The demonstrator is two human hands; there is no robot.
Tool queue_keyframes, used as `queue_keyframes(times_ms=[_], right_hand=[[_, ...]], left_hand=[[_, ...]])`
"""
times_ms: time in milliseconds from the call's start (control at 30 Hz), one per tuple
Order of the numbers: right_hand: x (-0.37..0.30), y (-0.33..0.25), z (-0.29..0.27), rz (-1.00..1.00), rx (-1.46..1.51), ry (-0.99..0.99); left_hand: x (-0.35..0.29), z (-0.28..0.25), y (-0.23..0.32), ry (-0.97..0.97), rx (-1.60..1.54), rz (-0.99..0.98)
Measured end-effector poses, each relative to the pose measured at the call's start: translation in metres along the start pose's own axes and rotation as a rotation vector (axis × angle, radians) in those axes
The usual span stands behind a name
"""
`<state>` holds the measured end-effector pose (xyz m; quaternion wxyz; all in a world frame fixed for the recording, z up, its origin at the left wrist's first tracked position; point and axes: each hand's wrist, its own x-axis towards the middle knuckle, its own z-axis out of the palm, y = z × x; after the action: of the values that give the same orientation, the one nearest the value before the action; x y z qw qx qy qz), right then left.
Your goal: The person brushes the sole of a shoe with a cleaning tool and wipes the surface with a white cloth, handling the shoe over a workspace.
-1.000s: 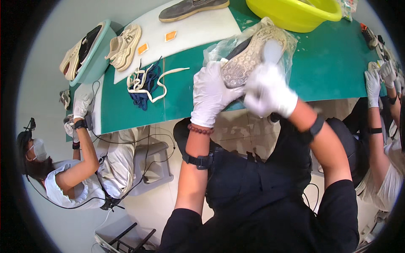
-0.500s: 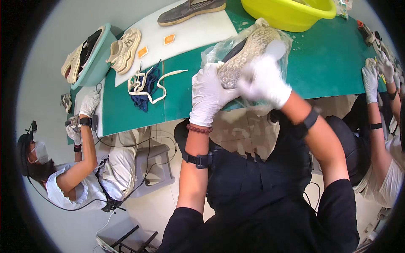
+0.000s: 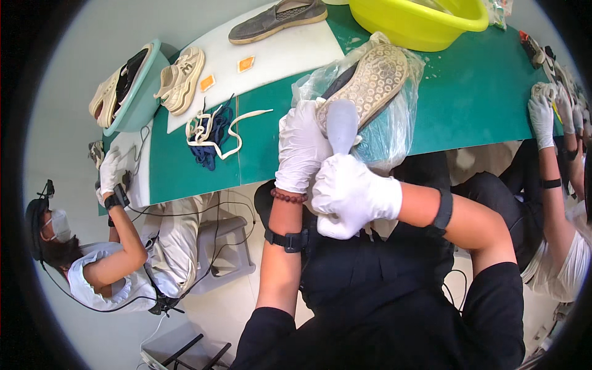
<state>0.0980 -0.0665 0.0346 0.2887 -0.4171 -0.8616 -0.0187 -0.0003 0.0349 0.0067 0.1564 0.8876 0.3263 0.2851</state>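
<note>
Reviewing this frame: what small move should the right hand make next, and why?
Probably push the gray-blue paddle-shaped tool forward along the upturned sole: the right hand grips it, it overlaps the sole's near end in view, brownish marks show farther along, and the left hand holds the shoe.

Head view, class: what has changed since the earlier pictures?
The right hand has drawn the grey tool toward the person and leftward, to the near end of the shoe. The left hand still holds the shoe; the laces lie as before.
</note>
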Motion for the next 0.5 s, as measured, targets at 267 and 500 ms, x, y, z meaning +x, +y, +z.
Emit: queue_keyframes(times_ms=[267, 500], right_hand=[[-0.014, 0.102, -0.044, 0.625, 0.062, 0.215], [-0.034, 0.095, -0.042, 0.306, 0.016, 0.330]], left_hand=[[0.007, 0.006, 0.000, -0.013, -0.023, 0.002], [0.008, 0.002, 0.002, 0.013, -0.021, 0.009]])
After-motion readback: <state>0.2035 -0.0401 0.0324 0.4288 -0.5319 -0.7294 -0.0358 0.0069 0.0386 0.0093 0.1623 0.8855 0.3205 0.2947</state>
